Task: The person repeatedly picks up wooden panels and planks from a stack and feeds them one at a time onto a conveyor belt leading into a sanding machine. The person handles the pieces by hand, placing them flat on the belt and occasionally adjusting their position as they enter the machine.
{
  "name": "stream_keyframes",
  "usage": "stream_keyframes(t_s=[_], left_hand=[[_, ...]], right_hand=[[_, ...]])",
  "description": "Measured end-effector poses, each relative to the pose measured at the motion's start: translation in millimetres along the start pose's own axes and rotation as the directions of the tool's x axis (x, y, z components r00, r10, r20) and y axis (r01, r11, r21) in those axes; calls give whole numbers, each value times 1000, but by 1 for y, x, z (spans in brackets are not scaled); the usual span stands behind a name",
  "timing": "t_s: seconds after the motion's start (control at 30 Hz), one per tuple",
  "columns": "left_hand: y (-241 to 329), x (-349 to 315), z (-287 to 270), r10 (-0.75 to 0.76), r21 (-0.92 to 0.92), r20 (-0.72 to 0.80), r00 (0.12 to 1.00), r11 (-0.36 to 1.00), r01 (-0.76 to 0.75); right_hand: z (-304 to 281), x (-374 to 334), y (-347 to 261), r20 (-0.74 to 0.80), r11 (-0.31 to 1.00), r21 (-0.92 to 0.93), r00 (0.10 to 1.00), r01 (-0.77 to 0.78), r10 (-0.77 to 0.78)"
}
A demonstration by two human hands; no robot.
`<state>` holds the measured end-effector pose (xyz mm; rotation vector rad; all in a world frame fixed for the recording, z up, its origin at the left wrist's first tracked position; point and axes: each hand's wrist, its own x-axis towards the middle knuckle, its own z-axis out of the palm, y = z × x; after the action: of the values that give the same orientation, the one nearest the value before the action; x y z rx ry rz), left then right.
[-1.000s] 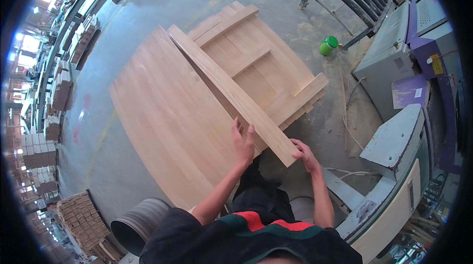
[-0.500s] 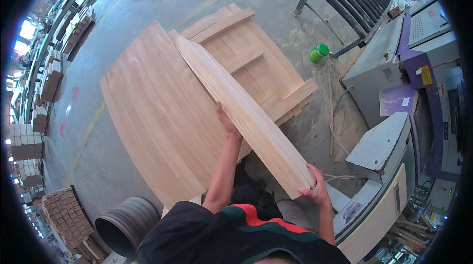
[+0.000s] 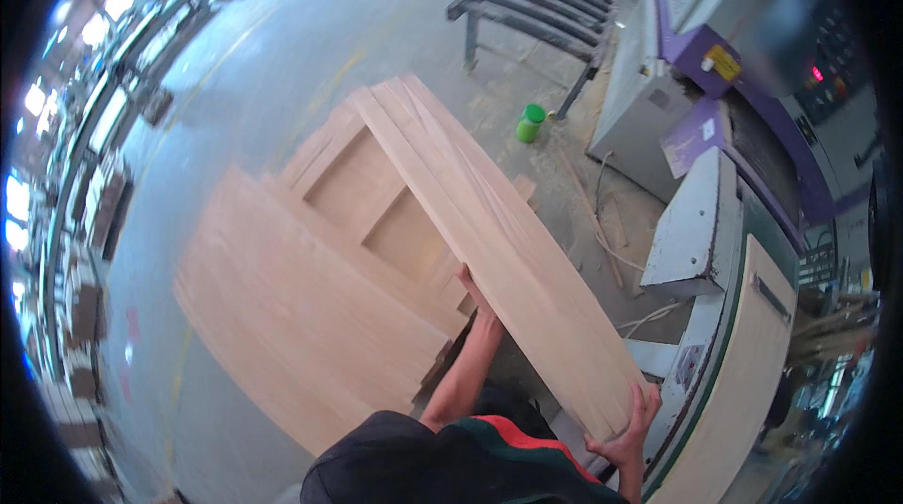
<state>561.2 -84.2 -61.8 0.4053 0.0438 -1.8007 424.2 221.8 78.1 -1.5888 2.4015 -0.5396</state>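
A small stack of long, pale wooden boards (image 3: 513,264) slants across the middle, its near end at the lower right. My left hand (image 3: 481,295) grips its left edge partway along; most of the fingers are hidden under it. At the near end, my right hand (image 3: 628,431) is closed round the corner, thumb and fingers on opposite sides. To the left lies a wide stack of pale wooden panels (image 3: 301,307), blurred in part. Between the two, crosspieces and a wooden frame (image 3: 362,189) show, partly covered by the held boards.
On the right stands a grey and purple machine (image 3: 640,81) with a pale wooden strip (image 3: 729,382) along its near side. A black roller conveyor (image 3: 541,1) is at the back. A green container (image 3: 530,123) stands on the floor by loose cables. Wood stacks (image 3: 103,194) line the far left.
The held boards and both hands have swung right, toward the machine, away from the wide panels. More of the framework shows beside the panels. The head view has turned right.
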Motion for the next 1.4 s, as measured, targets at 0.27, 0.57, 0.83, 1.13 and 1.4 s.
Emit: stream_keyframes(t_s=[0.27, 0.57, 0.83, 1.13, 1.4], left_hand=[[-140, -31, 18, -325, -107, 269, 907, 925, 364], [-253, -127, 58, -579, 2, 411, 704, 773, 634], [-314, -213, 77, -733, 220, 396, 553, 660, 718], [-391, -339, 150, -899, 669, 41, 437, 349, 656], [-454, -379, 133, -978, 634, 28, 205, 176, 753]], right_hand=[[-8, -107, 36, -358, 968, -123, 919, -220, 163], [-24, -213, 42, -633, 854, -167, 717, -493, 291], [-51, -285, 49, -629, 775, 62, 578, -629, 520], [-84, -350, 79, -484, 604, 600, 363, -525, 796], [-120, -384, 130, -207, 305, 902, 314, -305, 927]])
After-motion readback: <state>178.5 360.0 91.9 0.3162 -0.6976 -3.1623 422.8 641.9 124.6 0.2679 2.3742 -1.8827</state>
